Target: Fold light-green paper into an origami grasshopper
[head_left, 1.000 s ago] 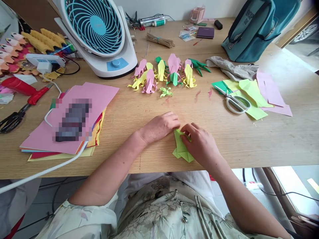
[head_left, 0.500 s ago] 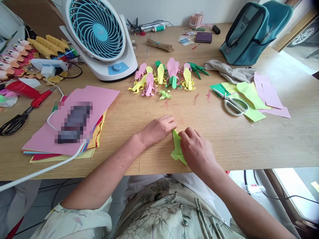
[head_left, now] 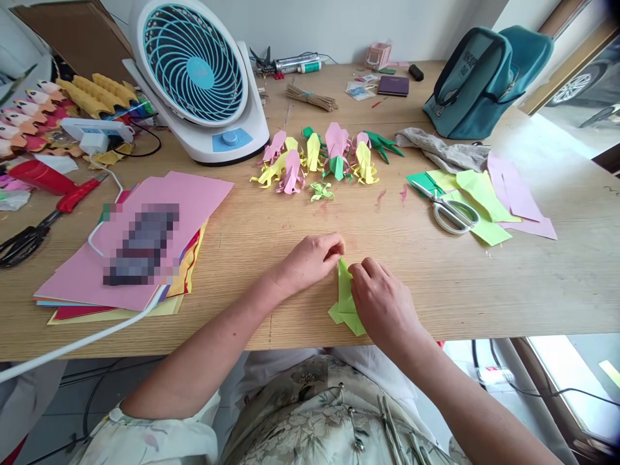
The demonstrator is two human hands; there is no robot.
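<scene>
Under right hand, green paper, partly hidden

The person wears a loose, pale shirt printed with grey-green leaves and flowers. Small round metallic-looking buttons dot its front, and thin grey-green cords hang just right of them. The left sleeve, whitish with faint purplish marks, is wide and softly creased, ending near the elbow. Whitish trousers show under the table's near edge. The left hand and right hand are bare.
</scene>
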